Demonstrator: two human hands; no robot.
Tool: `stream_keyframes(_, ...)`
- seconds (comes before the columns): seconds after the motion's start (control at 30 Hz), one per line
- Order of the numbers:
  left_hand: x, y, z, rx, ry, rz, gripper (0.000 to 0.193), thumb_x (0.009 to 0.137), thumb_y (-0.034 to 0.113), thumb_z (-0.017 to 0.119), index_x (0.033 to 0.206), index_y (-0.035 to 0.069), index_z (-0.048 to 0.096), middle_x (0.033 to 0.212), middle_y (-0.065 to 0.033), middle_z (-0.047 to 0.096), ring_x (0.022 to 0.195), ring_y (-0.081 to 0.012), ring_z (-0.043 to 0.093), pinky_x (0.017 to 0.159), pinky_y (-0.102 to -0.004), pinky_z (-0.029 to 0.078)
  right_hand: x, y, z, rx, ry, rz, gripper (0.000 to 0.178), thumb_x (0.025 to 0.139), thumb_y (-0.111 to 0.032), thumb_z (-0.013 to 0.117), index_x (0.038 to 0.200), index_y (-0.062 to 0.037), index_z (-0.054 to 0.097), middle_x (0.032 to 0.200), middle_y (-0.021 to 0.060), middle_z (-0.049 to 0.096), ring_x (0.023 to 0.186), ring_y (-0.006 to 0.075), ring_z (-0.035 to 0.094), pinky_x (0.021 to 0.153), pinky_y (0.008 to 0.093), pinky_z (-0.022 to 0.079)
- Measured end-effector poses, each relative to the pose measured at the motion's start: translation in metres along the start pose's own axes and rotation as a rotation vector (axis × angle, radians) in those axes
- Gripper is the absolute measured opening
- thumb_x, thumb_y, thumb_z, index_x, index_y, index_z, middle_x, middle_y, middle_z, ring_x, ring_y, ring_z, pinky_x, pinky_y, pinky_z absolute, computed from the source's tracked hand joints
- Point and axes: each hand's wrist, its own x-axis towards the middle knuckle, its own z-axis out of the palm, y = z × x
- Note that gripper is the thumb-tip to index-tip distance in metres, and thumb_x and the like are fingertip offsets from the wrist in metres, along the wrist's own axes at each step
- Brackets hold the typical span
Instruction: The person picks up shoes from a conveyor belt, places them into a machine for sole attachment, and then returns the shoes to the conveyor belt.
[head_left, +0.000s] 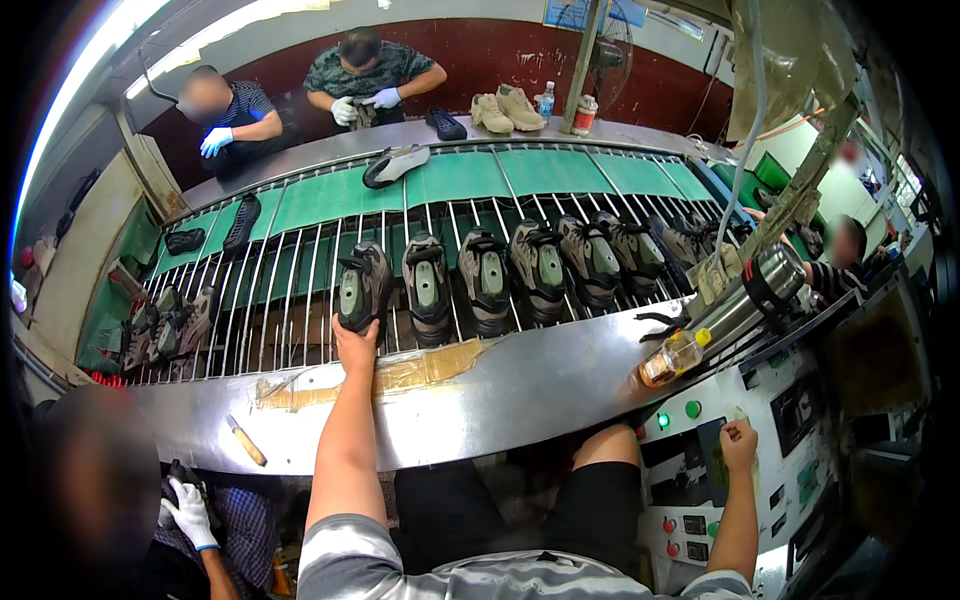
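**Left hand [357, 342] on the near end of a grey-and-black lace-up shoe [366, 280]**

Head view: the shoe lies on a rack of thin silvery metal rods [291, 290], straight beyond the nearer, left hand, its long axis roughly in line with the outstretched forearm. The left fingers, parted to its width, grasp its near end. The right hand [738, 445], well apart, curls over a white control panel [748, 378]; whether it holds anything, I cannot tell.
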Motion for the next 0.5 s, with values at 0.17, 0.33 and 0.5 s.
stream_keyframes(0.17, -0.004, 0.010, -0.009, 0.056, -0.126, -0.010, 0.095, 0.074, 0.044, 0.079, 0.143, 0.010, 0.024, 0.129, -0.0260, 0.054, 0.114, -0.0461, 0.055, 0.093, -0.0494, 0.045, -0.003, 0.001, 0.003, -0.008, 0.027, 0.003, 0.004, 0.074, -0.001, 0.066, 0.071, -0.0011, 0.063, 0.057, 0.0016, 0.055, 0.051, 0.0070, 0.050, 0.050, 0.0238, 0.038)
stream_keyframes(0.33, -0.028, 0.008, -0.018, 0.215, -0.076, 0.085, 0.085, 0.080, 0.037, 0.073, 0.143, -0.002, 0.031, 0.130, -0.0268, 0.053, 0.116, -0.0430, 0.054, 0.096, -0.0470, 0.044, -0.009, -0.011, 0.034, 0.186, 0.254, 0.028, 0.005, 0.080, -0.006, 0.064, 0.078, -0.0008, 0.065, 0.064, 0.0061, 0.062, 0.054, 0.0129, 0.056, 0.053, 0.0283, 0.044)
stream_keyframes(0.5, -0.090, 0.022, -0.026, 0.397, -0.107, 0.131, 0.072, 0.085, 0.034, 0.060, 0.140, -0.005, 0.038, 0.139, -0.0269, 0.047, 0.132, -0.0422, 0.040, 0.111, -0.0496, 0.028, -0.041, -0.176, 0.045, 0.494, 0.225, -0.357, 0.014, 0.081, -0.005, 0.064, 0.093, 0.0013, 0.066, 0.069, 0.0041, 0.058, 0.060, 0.0126, 0.054, 0.056, 0.0259, 0.044)
